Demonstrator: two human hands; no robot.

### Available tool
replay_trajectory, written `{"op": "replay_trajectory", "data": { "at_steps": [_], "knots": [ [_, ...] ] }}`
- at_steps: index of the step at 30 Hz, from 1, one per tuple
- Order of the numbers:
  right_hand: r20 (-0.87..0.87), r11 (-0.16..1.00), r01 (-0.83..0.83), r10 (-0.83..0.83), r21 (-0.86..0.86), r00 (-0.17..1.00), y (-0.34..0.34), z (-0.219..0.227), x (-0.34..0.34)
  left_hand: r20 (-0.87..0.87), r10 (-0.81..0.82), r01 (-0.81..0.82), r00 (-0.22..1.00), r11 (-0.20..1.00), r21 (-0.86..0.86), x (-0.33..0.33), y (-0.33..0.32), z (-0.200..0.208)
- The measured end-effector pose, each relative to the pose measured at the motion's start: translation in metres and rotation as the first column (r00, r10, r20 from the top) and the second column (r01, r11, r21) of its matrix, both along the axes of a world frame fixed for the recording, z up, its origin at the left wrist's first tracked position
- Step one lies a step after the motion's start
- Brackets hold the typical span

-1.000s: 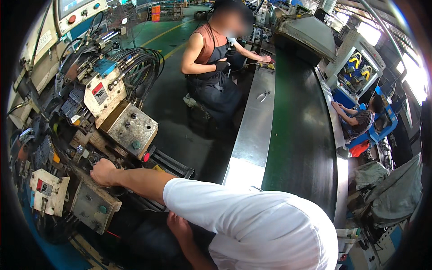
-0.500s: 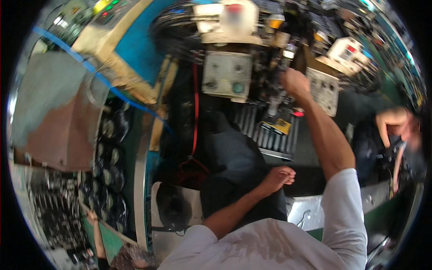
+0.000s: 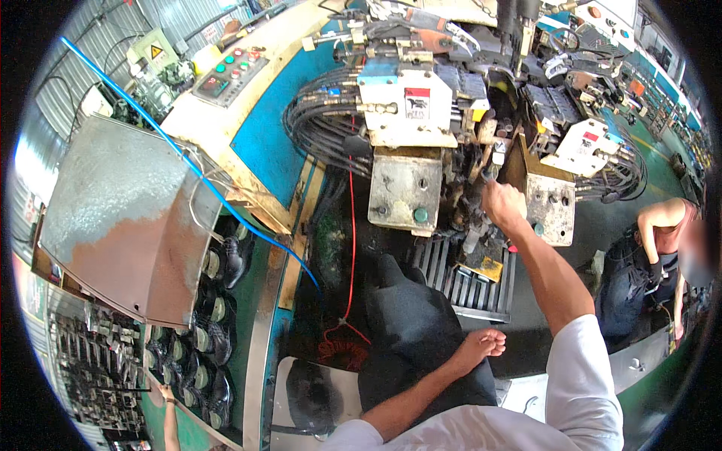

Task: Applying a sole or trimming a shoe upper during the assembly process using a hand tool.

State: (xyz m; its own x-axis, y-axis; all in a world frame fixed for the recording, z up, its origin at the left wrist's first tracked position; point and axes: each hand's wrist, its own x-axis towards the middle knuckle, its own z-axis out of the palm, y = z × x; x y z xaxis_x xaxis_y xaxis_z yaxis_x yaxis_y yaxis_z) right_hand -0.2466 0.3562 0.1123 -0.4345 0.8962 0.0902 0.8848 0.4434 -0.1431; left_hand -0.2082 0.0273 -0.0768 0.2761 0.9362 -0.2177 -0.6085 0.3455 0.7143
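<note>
My right hand (image 3: 505, 205) reaches forward, closed, to the middle of a machine (image 3: 481, 158), between its two pale control boxes. What its fingers grip, if anything, is hidden behind the hand. The left box (image 3: 406, 188) carries a green button, as does the right box (image 3: 550, 214). Just below that hand, a dark block with a yellow plate (image 3: 490, 268) sits over a slatted metal grate (image 3: 442, 279). Over my dark-clothed leg, my left hand (image 3: 483, 348) is loosely closed, fingers curled, with nothing visible in it.
Black shoes (image 3: 218, 331) stand in rows at the left, beside a rusty metal panel (image 3: 135, 233). A blue hose (image 3: 203, 183) and a red cord (image 3: 352, 248) hang left of the machine. A co-worker (image 3: 665, 240) bends at the right; another person's arm (image 3: 170, 421) shows lower left.
The view has swung, so the machine sits lower and further right in the picture, and is sharper. Both my hands keep much the same poses and places relative to the machine and my leg.
</note>
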Motion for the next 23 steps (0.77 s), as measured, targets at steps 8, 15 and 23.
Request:
{"op": "replay_trajectory", "data": {
  "at_steps": [8,15,23],
  "knots": [
    [0.011,1.000,0.022,-0.022,0.005,1.000,-0.005,-0.002,-0.002,0.037,-0.035,0.037,0.999,0.997,-0.064,0.003,0.001,-0.004],
    [-0.035,0.999,0.017,-0.016,0.036,0.999,-0.009,0.001,0.005,0.044,-0.043,0.046,0.998,0.997,-0.057,0.006,0.004,-0.006],
    [-0.155,0.996,-0.011,0.024,0.084,0.988,-0.007,-0.010,0.012,0.011,-0.042,0.043,0.999,0.998,-0.048,0.002,0.002,-0.004]
  ]
}}
